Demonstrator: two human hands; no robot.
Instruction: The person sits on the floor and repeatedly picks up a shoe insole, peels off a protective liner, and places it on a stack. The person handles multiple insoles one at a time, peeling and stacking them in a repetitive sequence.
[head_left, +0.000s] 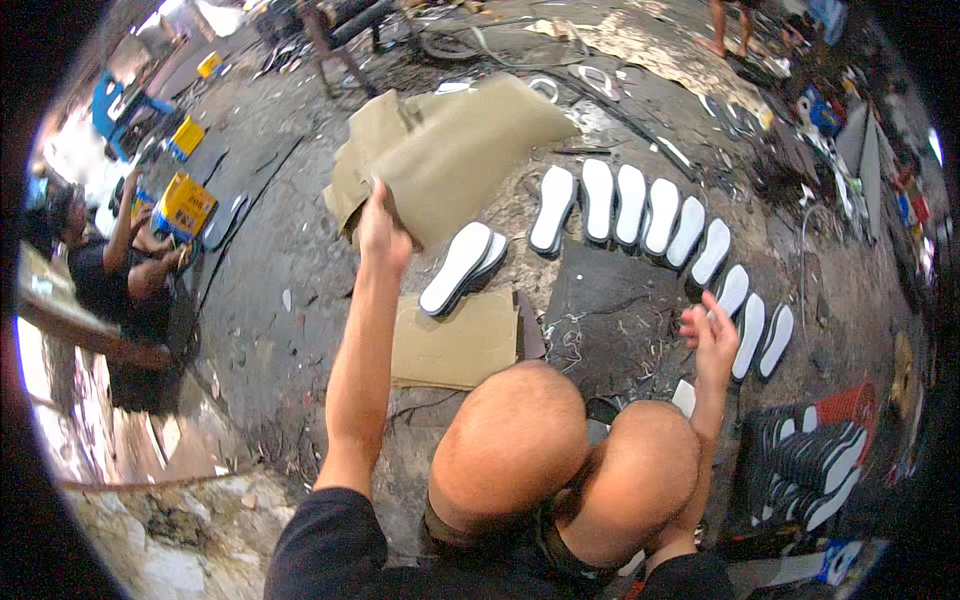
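Note:
My left hand point(385, 228) is closed on the near edge of a large olive-tan sheet point(480, 140), its thumb on top and its other fingers mostly hidden. The sheet is folded and bulges upward on its left part. To the right, my right hand point(712, 338) hovers with fingers apart and holds nothing. It is beside a curved row of several white-topped, dark-edged shoe soles point(660, 215), partly covering one. Between my hands, a stacked pair of the same soles point(457, 268) rests partly on a smaller olive-tan piece point(450, 345) in front of my knees.
A dark flat mat point(620, 300) with thread scraps lies inside the row of soles. Stacked soles point(815, 460) stand at lower right by a red basket point(848, 400). At left, another person point(120, 270) sits near a yellow box point(185, 205) and a blue chair point(110, 105).

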